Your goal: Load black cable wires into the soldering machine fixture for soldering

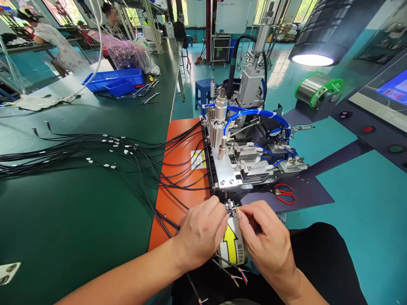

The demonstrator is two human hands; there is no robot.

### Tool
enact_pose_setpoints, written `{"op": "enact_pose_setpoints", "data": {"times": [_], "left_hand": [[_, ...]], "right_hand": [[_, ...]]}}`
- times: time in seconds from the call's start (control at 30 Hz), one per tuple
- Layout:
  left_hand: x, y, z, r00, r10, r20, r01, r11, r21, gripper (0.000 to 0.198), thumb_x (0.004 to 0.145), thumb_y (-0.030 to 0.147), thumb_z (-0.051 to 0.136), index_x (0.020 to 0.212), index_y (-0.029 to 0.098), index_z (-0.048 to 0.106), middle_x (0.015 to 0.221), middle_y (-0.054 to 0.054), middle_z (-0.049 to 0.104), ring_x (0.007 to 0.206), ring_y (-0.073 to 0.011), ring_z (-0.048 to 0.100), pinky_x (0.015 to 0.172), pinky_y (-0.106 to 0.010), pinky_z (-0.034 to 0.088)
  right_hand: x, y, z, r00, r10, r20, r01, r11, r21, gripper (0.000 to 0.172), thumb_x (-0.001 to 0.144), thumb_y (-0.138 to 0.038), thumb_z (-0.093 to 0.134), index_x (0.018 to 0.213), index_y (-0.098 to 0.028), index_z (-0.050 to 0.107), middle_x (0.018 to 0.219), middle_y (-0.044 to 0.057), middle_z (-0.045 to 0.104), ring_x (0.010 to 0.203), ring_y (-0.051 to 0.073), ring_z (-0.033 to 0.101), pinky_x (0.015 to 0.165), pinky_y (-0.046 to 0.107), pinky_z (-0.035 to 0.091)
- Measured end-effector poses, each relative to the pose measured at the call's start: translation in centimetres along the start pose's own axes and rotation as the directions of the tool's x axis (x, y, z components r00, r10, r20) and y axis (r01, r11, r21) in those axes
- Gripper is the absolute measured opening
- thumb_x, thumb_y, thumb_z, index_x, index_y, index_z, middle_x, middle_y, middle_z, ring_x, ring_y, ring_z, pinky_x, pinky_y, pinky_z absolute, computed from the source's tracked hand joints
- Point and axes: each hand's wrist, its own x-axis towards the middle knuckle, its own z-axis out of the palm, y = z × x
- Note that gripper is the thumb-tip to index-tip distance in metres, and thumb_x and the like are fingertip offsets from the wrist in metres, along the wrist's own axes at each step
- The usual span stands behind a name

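A green workbench (pixel 95 212) stretches along the left of the machine (pixel 251 167), whose metal cylinders and looping blue tubes rise directly before me. A co-worker (pixel 62 44) in a pale patterned top sits well beyond the machine, across the bench. To the machine's right stands a dark control panel (pixel 381 137) with red and green buttons; a lit lamp (pixel 318 34) hangs above and to the right of it. An orange board (pixel 179 146) lies against the machine's left side, crossed by black cables (pixel 73 146) that run in from the bench. Blue trays (pixel 121 78) rest on the bench, beyond the machine and to its left.

My left hand (pixel 205 226) and right hand (pixel 265 233) meet at the machine's near edge, each with thumb and forefinger pinched together. A spool (pixel 319 89) of silvery wire with green flanges sits behind the machine's right end. Below my fingers, just before the machine, a plate bears a yellow arrow (pixel 231 245). Red-handled scissors (pixel 285 194) lie at the machine's near right corner. Stripped cable ends (pixel 234 278) hang nearer me than the machine. Smallest are the fine wires (pixel 234 208) gripped at my fingertips, just before the machine; whether they touch it, I cannot tell.
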Motion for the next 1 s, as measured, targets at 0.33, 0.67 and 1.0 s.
{"op": "enact_pose_setpoints", "data": {"times": [0.33,0.67,1.0], "left_hand": [[0.1,0.0,0.0,1.0,0.026,0.011,-0.026,0.999,-0.024,0.022,0.099,0.019,0.042,0.08,0.016,0.055,0.078,-0.005,0.053,0.07,-0.0183,0.048,0.061,-0.032,0.04],[0.2,0.1,-0.1,0.999,0.036,-0.013,-0.036,0.998,-0.043,0.023,0.098,0.017,0.045,0.079,0.015,0.057,0.076,-0.004,0.051,0.068,-0.0169,0.046,0.059,-0.03,0.038],[0.2,-0.1,-0.1,0.994,0.1,-0.049,-0.103,0.992,-0.067,0.025,0.099,0.017,0.045,0.075,0.016,0.054,0.073,-0.003,0.048,0.065,-0.0159,0.042,0.057,-0.03,0.034]], "right_hand": [[1.7,0.6,-0.8,0.972,0.182,0.148,-0.193,0.979,0.066,0.019,0.097,-0.03,0.053,0.082,-0.021,0.06,0.081,0.001,0.056,0.069,0.015,0.052,0.063,0.028,0.042],[2.9,0.7,-2.4,0.899,0.334,0.284,-0.369,0.926,0.08,0.021,0.094,-0.04,0.058,0.085,-0.024,0.066,0.085,0.0,0.059,0.072,0.015,0.052,0.065,0.029,0.042],[3.5,-0.4,-1.1,0.948,-0.043,0.316,0.066,0.996,-0.063,0.02,0.099,-0.023,0.046,0.085,-0.019,0.06,0.087,0.005,0.053,0.077,0.018,0.052,0.07,0.032,0.042]]}}
